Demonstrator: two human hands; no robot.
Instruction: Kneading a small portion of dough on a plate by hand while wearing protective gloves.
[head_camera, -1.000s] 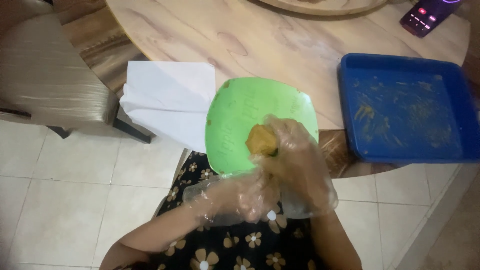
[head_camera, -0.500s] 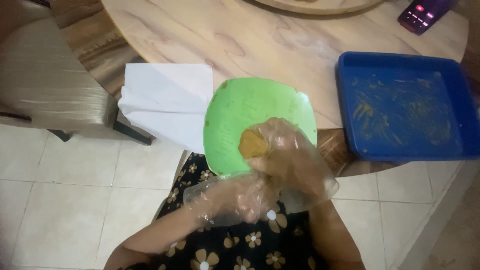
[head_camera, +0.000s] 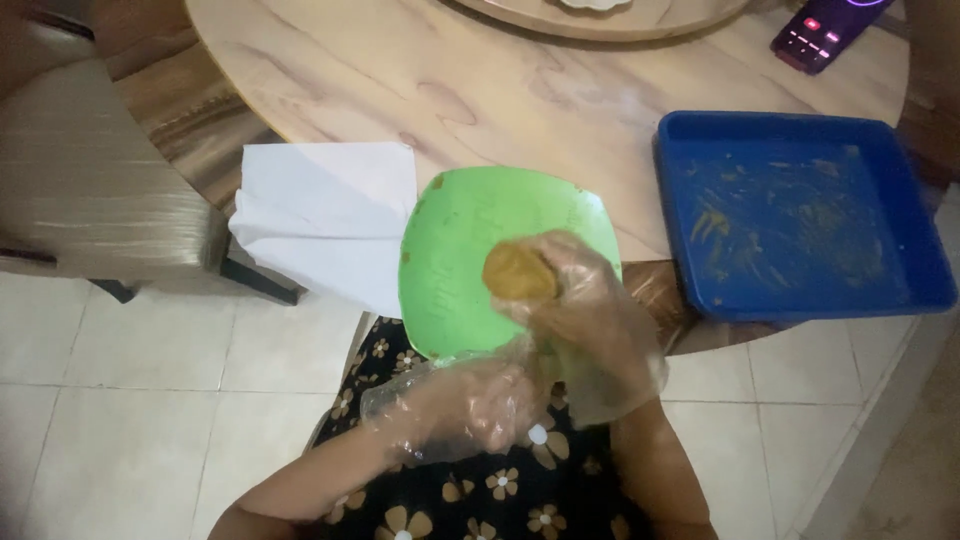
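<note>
Both my hands wear loose clear plastic gloves. My right hand (head_camera: 580, 315) grips a brown dough ball (head_camera: 518, 273) and holds it over a green square plate (head_camera: 460, 240) at the table's near edge. My left hand (head_camera: 480, 405) sits lower, just below the plate's near rim, its fingers curled close to the right wrist and glove; whether it pinches the glove is unclear. The dough ball's lower part is hidden by my right fingers.
A blue rectangular tray (head_camera: 690, 190) smeared with brown residue rests to the right on the round wooden table (head_camera: 420, 90). White paper (head_camera: 320, 215) hangs over the table edge at left. A padded chair (head_camera: 90, 200) stands far left, a phone (head_camera: 825, 30) at the top right.
My right hand has lifted and turned the dough ball slightly over the plate. My left hand stays low by the right wrist.
</note>
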